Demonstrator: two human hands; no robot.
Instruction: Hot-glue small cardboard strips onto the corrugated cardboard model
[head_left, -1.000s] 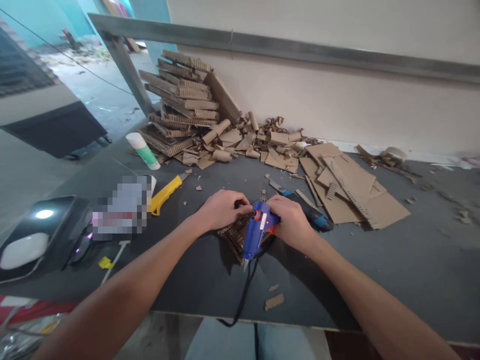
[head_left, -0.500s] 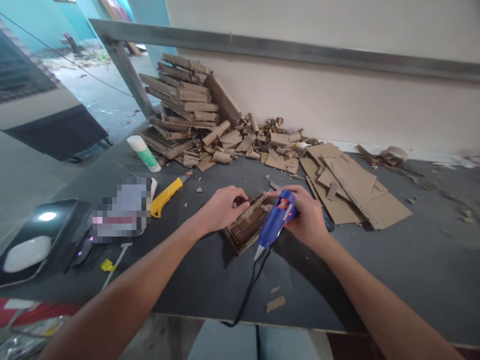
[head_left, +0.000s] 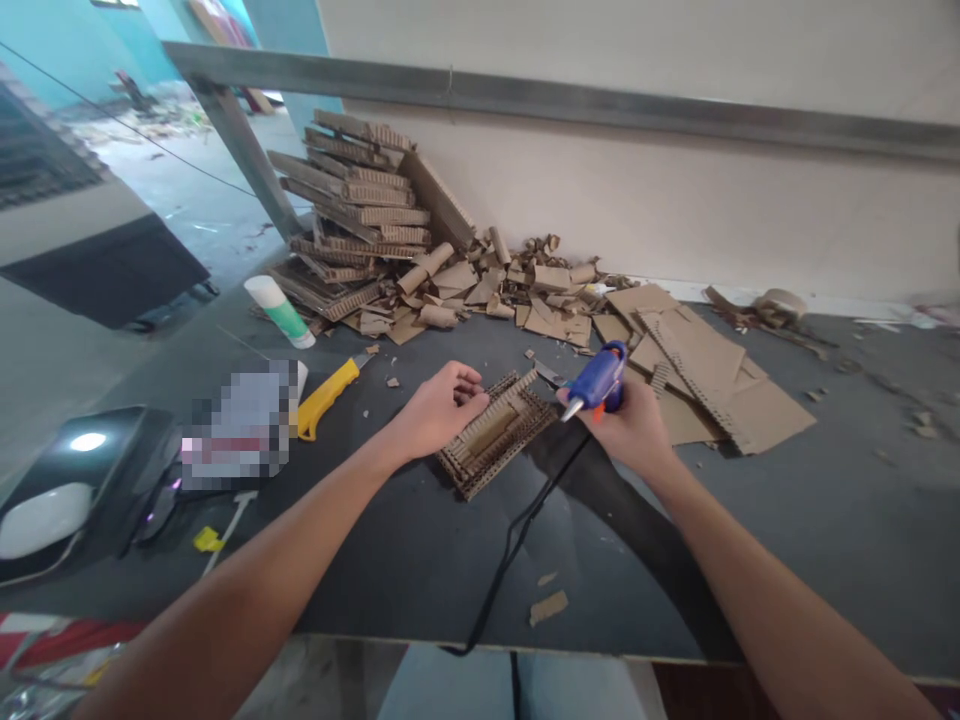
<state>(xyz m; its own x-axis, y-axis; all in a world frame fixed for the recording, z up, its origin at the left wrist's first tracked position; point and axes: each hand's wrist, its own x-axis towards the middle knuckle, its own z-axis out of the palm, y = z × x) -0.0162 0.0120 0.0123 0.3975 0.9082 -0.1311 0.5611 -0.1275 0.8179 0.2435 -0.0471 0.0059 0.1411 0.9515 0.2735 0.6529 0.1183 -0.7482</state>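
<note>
**Blue glue gun with an orange trigger in the right hand, small rectangular box of ribbed brown cardboard beside the left hand**

The dark grey counter fills most of the view and carries the things. At its back, a tall, uneven stack of ribbed brown cardboard slabs stands near the wall, one slab leaning at its right side. Flat tan cardboard sheets lie overlapping at the right, and between them and the stack spreads a heap of torn and curled cardboard scraps.

The box lies on the counter between the two hands, set at a slant, its open top showing the inside. The left hand is at its upper left edge; the fingers are half curled, with a small gap to the thumb and nothing seen between them. The right hand's fingers are closed around the glue gun, held just right of the box, its metal nozzle pointing down and left. A black cord runs down over the counter's front edge.

At the left lie a black phone-like slab with a rounded white object on it, a yellow-handled cutter and a white and green tube. A silver blade shows beyond the box, its handle hidden. The smallest piece named is a torn tan cardboard scrap near the front edge.
</note>
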